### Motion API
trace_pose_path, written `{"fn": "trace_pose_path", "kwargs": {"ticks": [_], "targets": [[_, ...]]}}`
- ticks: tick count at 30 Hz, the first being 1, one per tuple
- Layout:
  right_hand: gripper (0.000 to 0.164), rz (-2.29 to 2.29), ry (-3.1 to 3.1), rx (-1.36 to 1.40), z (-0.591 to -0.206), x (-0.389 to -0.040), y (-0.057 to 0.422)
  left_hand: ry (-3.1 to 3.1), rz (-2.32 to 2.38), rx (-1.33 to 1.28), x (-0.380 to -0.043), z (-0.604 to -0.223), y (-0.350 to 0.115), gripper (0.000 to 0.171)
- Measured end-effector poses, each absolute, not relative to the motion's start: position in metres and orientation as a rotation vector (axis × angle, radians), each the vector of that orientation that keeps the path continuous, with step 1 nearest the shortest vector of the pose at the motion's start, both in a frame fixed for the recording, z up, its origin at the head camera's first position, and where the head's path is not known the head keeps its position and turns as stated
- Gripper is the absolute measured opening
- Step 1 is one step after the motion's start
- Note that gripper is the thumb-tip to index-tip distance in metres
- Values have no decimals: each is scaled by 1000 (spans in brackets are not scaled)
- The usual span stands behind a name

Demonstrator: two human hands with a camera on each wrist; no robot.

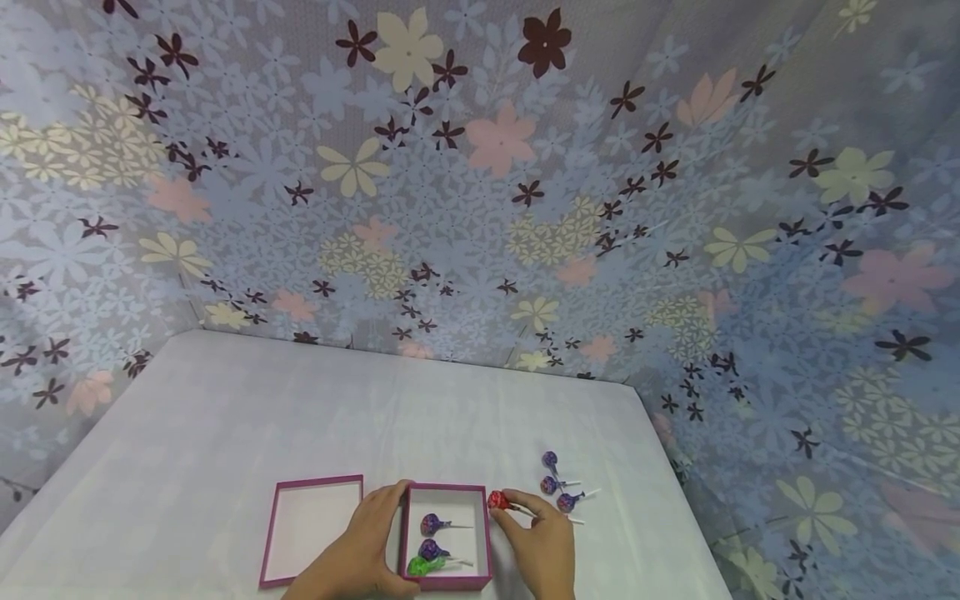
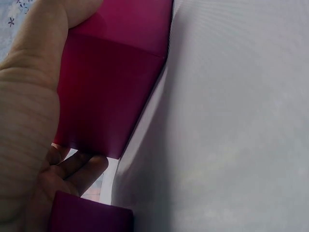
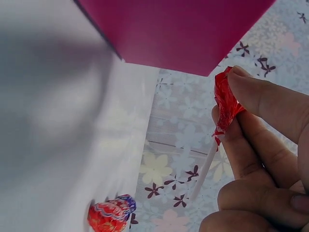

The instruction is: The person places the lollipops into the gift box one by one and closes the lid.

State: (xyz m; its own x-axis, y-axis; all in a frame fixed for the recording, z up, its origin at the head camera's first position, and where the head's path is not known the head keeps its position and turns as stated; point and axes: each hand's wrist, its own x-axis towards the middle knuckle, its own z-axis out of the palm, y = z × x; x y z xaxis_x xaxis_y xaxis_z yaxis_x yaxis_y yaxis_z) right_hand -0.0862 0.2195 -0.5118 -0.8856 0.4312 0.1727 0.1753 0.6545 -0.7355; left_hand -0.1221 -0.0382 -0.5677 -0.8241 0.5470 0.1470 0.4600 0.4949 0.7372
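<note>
A magenta-rimmed box [image 1: 447,486] with a white inside stands at the front of the table. My left hand [image 1: 366,542] grips its left side, thumb at the near corner and fingers at the far one. Inside lie two purple-wrapped lollipops [image 1: 431,524] and a green-wrapped lollipop [image 1: 424,567], sticks pointing right. Just outside the right wall, my right hand [image 1: 542,542] pinches a red-wrapped lollipop [image 3: 224,101] between thumb and fingers. Its white stick slants down in the right wrist view. The box's outer wall [image 2: 106,92] fills much of the left wrist view.
Left of the box lies a shallow lid [image 1: 315,481], white inside with a magenta rim. Three purple-wrapped lollipops [image 1: 566,502] lie on the white table [image 1: 450,408] at the right. A floral cloth [image 1: 465,208] hangs behind the table and along its right side.
</note>
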Motion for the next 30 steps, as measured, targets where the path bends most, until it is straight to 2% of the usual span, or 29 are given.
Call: {"fn": "trace_pose_path", "kwargs": {"ticks": [19,30], "targets": [[25,1149,-2602,-288,-505,-91,195,2596,1259,868,-124,-567,-39,137],[25,1158,-2672,-208,-505,-94,185,2673,1227,962,-125,-571,-39,136]]}}
